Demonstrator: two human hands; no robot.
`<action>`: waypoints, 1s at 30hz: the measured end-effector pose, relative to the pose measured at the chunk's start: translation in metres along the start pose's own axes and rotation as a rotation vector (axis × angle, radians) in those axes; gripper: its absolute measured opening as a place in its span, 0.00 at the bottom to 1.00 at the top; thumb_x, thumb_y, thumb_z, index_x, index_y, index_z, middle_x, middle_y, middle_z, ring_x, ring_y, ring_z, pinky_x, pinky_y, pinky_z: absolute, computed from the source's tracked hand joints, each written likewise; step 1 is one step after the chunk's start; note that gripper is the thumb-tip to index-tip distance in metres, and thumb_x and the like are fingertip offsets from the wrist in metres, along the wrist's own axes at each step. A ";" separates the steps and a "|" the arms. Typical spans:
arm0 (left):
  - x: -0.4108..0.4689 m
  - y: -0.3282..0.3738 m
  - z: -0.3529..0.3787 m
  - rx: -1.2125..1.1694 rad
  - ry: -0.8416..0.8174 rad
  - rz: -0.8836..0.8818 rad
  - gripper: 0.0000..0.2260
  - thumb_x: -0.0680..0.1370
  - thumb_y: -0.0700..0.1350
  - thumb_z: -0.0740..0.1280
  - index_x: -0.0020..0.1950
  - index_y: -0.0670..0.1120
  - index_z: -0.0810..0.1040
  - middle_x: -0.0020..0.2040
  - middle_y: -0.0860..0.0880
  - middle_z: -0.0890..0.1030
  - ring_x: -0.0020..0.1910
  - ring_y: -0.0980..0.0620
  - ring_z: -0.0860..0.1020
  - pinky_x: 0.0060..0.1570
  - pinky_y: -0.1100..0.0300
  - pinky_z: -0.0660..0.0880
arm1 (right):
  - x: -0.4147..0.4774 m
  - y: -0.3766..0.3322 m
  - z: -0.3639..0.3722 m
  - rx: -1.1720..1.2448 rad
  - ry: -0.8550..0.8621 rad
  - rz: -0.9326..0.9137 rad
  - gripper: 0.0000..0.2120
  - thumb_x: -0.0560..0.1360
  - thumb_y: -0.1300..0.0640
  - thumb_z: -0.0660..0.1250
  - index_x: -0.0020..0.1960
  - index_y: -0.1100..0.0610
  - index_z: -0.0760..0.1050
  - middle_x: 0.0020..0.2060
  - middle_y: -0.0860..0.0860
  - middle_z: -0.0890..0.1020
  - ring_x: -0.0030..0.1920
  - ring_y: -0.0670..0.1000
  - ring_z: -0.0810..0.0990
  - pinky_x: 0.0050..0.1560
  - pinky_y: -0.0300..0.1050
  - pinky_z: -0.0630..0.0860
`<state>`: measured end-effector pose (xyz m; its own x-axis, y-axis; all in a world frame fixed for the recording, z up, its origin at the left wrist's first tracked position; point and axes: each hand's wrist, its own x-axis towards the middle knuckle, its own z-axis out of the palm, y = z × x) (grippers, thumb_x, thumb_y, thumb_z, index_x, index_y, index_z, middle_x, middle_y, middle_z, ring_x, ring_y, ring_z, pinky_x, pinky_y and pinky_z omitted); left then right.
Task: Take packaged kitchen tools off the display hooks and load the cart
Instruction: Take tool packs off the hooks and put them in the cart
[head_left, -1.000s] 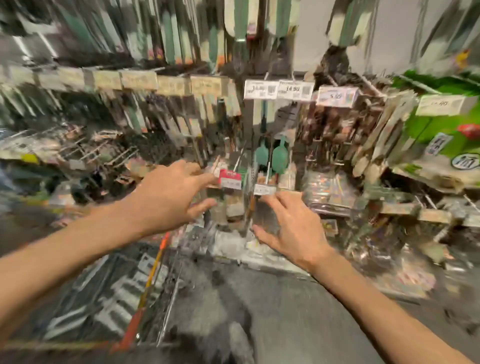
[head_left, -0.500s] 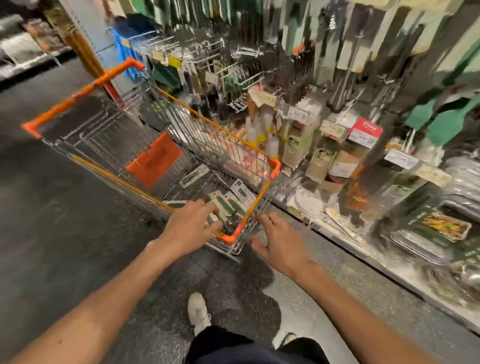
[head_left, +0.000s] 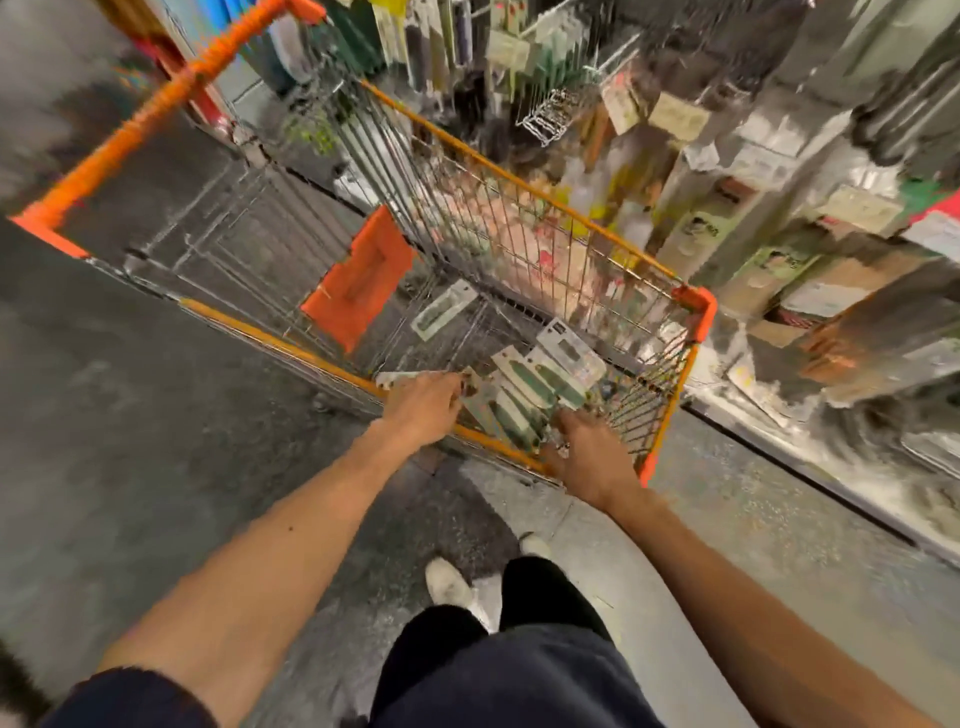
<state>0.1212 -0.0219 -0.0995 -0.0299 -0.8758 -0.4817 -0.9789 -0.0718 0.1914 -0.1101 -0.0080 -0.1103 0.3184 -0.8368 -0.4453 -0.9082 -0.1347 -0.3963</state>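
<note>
The wire cart (head_left: 519, 182) with orange rims stands in front of me on the aisle floor. Several packaged kitchen tools (head_left: 540, 382), white cards with green utensils, lie in a heap in its near corner, and one more pack (head_left: 444, 310) lies further in. My left hand (head_left: 423, 410) reaches over the near rim, its fingers curled down over a white pack whose edge shows beside it. At the lower end of the heap, my right hand (head_left: 589, 460) also crosses the rim. Its fingers point down into the cart and are hidden by blur.
The cart's orange child-seat flap (head_left: 358, 278) hangs inside and its orange handle (head_left: 156, 111) is at the far left. Display shelving with hooks and price tags (head_left: 675, 117) runs along the right, close to the cart. My feet (head_left: 452, 582) stand on grey floor.
I turned from the display hooks down to the cart. Both hands moved from the hanging packs to the cart's near rim and then in over the heap of packs.
</note>
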 end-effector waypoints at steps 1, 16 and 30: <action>0.012 -0.006 -0.001 -0.005 -0.038 -0.009 0.12 0.83 0.47 0.61 0.64 0.46 0.75 0.60 0.45 0.80 0.54 0.44 0.80 0.49 0.52 0.75 | 0.012 -0.002 0.002 -0.003 -0.013 0.028 0.18 0.79 0.49 0.64 0.66 0.56 0.69 0.62 0.58 0.75 0.63 0.61 0.74 0.57 0.51 0.72; 0.225 -0.133 0.069 0.012 -0.564 -0.167 0.18 0.79 0.46 0.69 0.66 0.40 0.74 0.58 0.41 0.79 0.54 0.41 0.80 0.53 0.47 0.79 | 0.235 0.019 0.101 -0.009 -0.409 0.268 0.25 0.79 0.50 0.66 0.72 0.57 0.66 0.68 0.60 0.71 0.68 0.61 0.70 0.65 0.54 0.70; 0.281 -0.185 0.195 0.109 -0.401 -0.136 0.32 0.77 0.46 0.72 0.77 0.46 0.61 0.70 0.40 0.69 0.68 0.38 0.69 0.63 0.41 0.70 | 0.335 0.077 0.148 -0.072 -0.289 0.284 0.40 0.75 0.45 0.71 0.78 0.56 0.55 0.78 0.58 0.56 0.75 0.63 0.57 0.72 0.67 0.60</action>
<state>0.2541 -0.1617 -0.4367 0.0454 -0.6057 -0.7944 -0.9943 -0.1038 0.0223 -0.0332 -0.2204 -0.4088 0.1056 -0.6643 -0.7399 -0.9845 0.0349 -0.1718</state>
